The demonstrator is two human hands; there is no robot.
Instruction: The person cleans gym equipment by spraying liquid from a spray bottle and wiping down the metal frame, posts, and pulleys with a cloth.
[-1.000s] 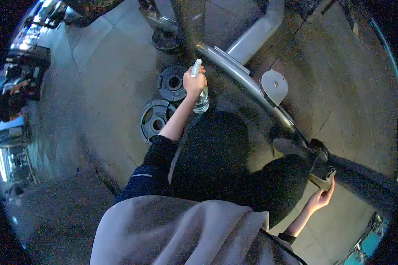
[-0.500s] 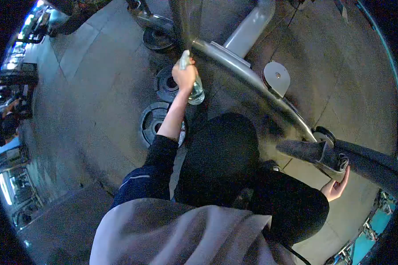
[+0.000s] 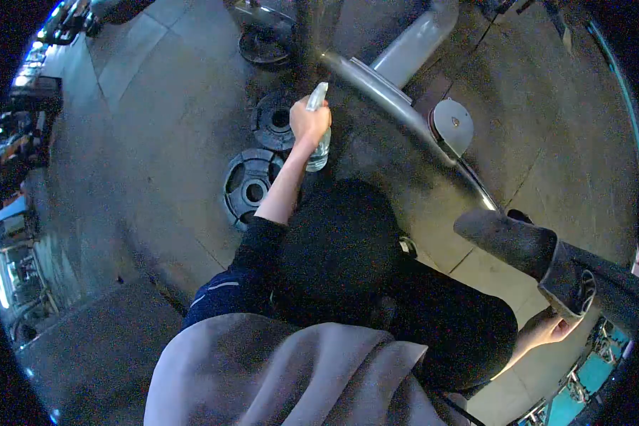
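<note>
My left hand (image 3: 311,122) is wrapped round the neck of a clear spray bottle (image 3: 319,153) with a white trigger head (image 3: 318,95), pale liquid inside. I hold it upright above the floor, beside the weight plates. At the right, a grey cloth (image 3: 566,284) lies around a dark padded bar (image 3: 610,273) of the gym machine. My right hand (image 3: 552,326) is closed at the lower edge of this cloth, its fingertips partly hidden. A rounded dark grey pad end (image 3: 500,238) sticks out to the left of the cloth.
Two weight plates, a front one (image 3: 252,190) and a rear one (image 3: 273,121), are left of the bottle. A silver frame tube (image 3: 397,113) runs diagonally across, with a round grey foot plate (image 3: 453,124) beside it. My bent knee (image 3: 341,248) is between my arms.
My right hand and the cloth have moved right and down along the padded bar, and its fingers have curled in. The spray bottle has shifted slightly right in view. The view has shifted a little.
</note>
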